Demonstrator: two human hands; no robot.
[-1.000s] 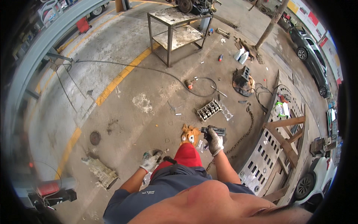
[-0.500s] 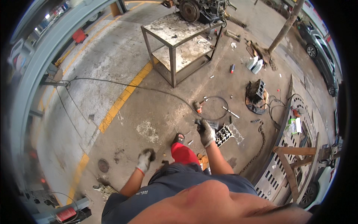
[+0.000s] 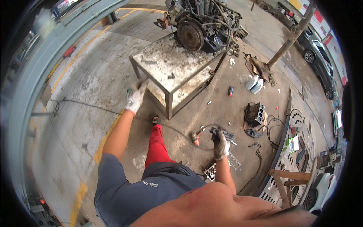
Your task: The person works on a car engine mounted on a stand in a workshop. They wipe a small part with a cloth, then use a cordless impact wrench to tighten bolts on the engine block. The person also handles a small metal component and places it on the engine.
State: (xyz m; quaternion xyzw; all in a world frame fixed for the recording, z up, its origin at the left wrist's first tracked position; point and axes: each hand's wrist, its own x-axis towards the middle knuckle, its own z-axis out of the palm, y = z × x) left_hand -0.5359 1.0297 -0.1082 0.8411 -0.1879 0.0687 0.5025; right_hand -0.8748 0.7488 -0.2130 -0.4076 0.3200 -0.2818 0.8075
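My right hand (image 3: 221, 146), in a dirty white work glove, grips a dark, flat, oblong part (image 3: 227, 134) out in front of me, above the floor. The kind of part is unclear. Farther left, my left hand (image 3: 135, 99), gloved too, reaches forward beside the near left corner of a stained metal work table (image 3: 151, 62). Its dark fingers are blurred, so whether they hold anything does not show. A greasy engine (image 3: 211, 24) with a round flywheel rests at the table's far end. Below my right forearm, a cylinder head (image 3: 210, 172) is partly hidden.
An air tool (image 3: 195, 138) on a hose lies on the floor ahead. To the right are an engine block (image 3: 257, 114), white bottles (image 3: 254, 84), a spray can (image 3: 231, 90) and a chain (image 3: 258, 160). A slotted metal platform (image 3: 281, 151) borders the right side.
I have stepped forward, and the table and engine appear closer. My left hand has swung forward and up toward the table corner. My right hand still carries the dark part.
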